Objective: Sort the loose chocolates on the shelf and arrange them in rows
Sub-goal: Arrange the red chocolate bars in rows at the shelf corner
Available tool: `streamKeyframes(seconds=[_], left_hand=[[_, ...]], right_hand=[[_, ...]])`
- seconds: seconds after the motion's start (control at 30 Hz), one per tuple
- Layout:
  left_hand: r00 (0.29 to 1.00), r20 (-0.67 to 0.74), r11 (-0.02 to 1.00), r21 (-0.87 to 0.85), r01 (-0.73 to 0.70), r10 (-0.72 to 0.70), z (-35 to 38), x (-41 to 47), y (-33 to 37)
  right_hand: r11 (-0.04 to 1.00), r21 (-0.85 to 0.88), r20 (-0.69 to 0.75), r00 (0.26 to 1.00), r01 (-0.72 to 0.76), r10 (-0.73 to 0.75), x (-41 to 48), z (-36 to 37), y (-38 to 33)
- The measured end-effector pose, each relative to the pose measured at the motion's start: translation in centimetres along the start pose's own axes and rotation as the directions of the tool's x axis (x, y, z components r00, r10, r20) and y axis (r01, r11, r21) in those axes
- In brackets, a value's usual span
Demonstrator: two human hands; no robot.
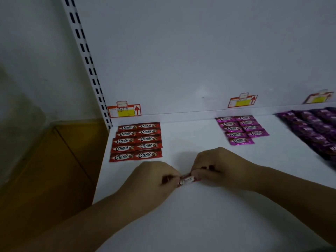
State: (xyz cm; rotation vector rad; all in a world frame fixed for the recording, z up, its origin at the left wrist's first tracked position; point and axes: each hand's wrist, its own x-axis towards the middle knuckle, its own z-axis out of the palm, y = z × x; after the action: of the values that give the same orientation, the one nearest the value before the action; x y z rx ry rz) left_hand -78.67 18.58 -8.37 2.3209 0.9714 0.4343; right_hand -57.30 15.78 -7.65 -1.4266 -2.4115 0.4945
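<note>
We held one loose chocolate (187,179) over the near middle of the shelf (200,224), our left hand (154,176) pinching its left end and our right hand (216,166) pinching its right. The fingers hid most of the wrapper. We judged this a late placing step. Next we needed to read its colour, then lay it squarely by the red rows (136,141) far left or in the pink rows (240,130), whose right column was shorter.
</note>
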Motion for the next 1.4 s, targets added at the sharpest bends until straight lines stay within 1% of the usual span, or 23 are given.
streamKeyframes(seconds=[0.03, 0.07, 0.1, 0.17, 0.27, 0.47, 0.57, 0.6, 0.67, 0.7, 0.77, 0.83, 0.87, 0.9, 0.93, 0.97, 1.0, 1.03, 1.1, 1.2, 1.27, 1.33, 1.4], left_hand=[[0.998, -0.028, 0.995, -0.087, 0.050, -0.052, -0.4, 0.1, -0.2], [0.993, -0.050, 0.980, -0.175, 0.096, -0.106, -0.9, 0.1, -0.4], [0.987, -0.060, 0.959, -0.250, 0.131, -0.150, -1.4, 0.1, -0.6], [0.977, -0.067, 0.922, -0.349, 0.165, -0.200, -2.1, -0.4, -1.2], [0.964, -0.095, 0.894, -0.406, 0.189, -0.247, -2.9, -1.4, -1.8], [0.913, -0.208, 0.851, -0.478, 0.218, -0.351, -3.7, -4.0, -3.8], [0.879, -0.290, 0.879, -0.408, 0.245, -0.379, -4.1, -5.0, -5.0], [0.864, -0.324, 0.893, -0.367, 0.261, -0.385, -4.1, -5.3, -5.6], [0.847, -0.367, 0.907, -0.318, 0.275, -0.385, -3.9, -5.8, -6.8], [0.843, -0.377, 0.909, -0.314, 0.274, -0.384, -3.7, -5.9, -7.2], [0.828, -0.411, 0.912, -0.316, 0.263, -0.382, -3.4, -5.9, -7.8], [0.801, -0.492, 0.937, -0.250, 0.245, -0.341, -3.5, -5.7, -8.1], [0.796, -0.526, 0.954, -0.184, 0.236, -0.298, -3.7, -5.7, -8.1], [0.809, -0.538, 0.971, -0.099, 0.218, -0.236, -3.7, -5.7, -8.1], [0.844, -0.510, 0.981, -0.001, 0.193, -0.167, -3.6, -5.8, -7.9], [0.888, -0.446, 0.982, 0.092, 0.166, -0.108, -3.5, -6.0, -7.5], [0.926, -0.369, 0.976, 0.161, 0.146, -0.078, -3.3, -6.2, -7.0], [0.949, -0.306, 0.970, 0.200, 0.142, -0.076, -3.1, -6.4, -6.7], [0.962, -0.256, 0.956, 0.245, 0.159, -0.094, -2.8, -6.6, -6.6], [0.968, -0.233, 0.936, 0.310, 0.168, -0.096, -2.9, -6.7, -6.7], [0.966, -0.245, 0.927, 0.337, 0.163, -0.081, -2.7, -6.7, -6.8], [0.962, -0.265, 0.919, 0.357, 0.168, -0.073, -2.5, -6.8, -6.9], [0.961, -0.270, 0.922, 0.355, 0.154, -0.057, -2.3, -6.7, -6.9]], right_hand=[[0.991, 0.115, -0.021, 0.997, -0.074, 0.077, 0.2, -0.1, -0.3], [0.960, 0.240, -0.011, 0.989, -0.141, 0.148, 0.4, -0.2, -0.5], [0.906, 0.367, 0.024, 0.976, -0.212, 0.218, 0.7, -0.3, -1.0], [0.825, 0.497, 0.063, 0.959, -0.270, 0.276, 1.2, -0.3, -1.8], [0.776, 0.560, 0.076, 0.951, -0.290, 0.300, 2.3, -0.1, -3.0], [0.815, 0.502, 0.064, 0.952, -0.290, 0.299, 4.8, 1.5, -5.3], [0.849, 0.438, 0.035, 0.949, -0.296, 0.313, 6.5, 2.6, -6.2], [0.878, 0.385, 0.012, 0.953, -0.285, 0.303, 7.0, 3.1, -6.4], [0.946, 0.221, -0.040, 0.967, -0.236, 0.251, 8.0, 4.3, -6.6], [0.965, 0.151, -0.068, 0.972, -0.213, 0.225, 8.2, 4.9, -6.6], [0.980, 0.078, -0.121, 0.974, -0.185, 0.194, 8.7, 5.7, -6.7], [0.987, 0.025, -0.150, 0.975, -0.161, 0.163, 9.0, 6.1, -6.8], [0.990, -0.004, -0.162, 0.977, -0.140, 0.137, 9.2, 6.2, -6.8], [0.992, -0.028, -0.173, 0.978, -0.119, 0.113, 9.4, 6.3, -6.8], [0.994, -0.049, -0.186, 0.979, -0.100, 0.090, 9.5, 6.3, -6.8], [0.994, -0.069, -0.201, 0.978, -0.080, 0.065, 9.7, 6.4, -6.7], [0.995, -0.084, -0.214, 0.976, -0.062, 0.042, 9.8, 6.3, -6.6], [0.994, -0.094, -0.217, 0.976, -0.047, 0.026, 9.9, 6.3, -6.4], [0.995, -0.095, -0.207, 0.978, -0.022, 0.002, 10.0, 6.5, -6.1], [0.996, -0.086, -0.209, 0.978, 0.000, -0.018, 10.0, 6.6, -5.9], [0.996, -0.091, -0.270, 0.963, 0.002, -0.027, 9.8, 6.5, -5.5], [0.990, -0.141, -0.361, 0.932, -0.008, -0.044, 9.2, 6.2, -4.5], [0.979, -0.204, -0.395, 0.916, -0.018, -0.066, 8.5, 6.0, -3.3]])
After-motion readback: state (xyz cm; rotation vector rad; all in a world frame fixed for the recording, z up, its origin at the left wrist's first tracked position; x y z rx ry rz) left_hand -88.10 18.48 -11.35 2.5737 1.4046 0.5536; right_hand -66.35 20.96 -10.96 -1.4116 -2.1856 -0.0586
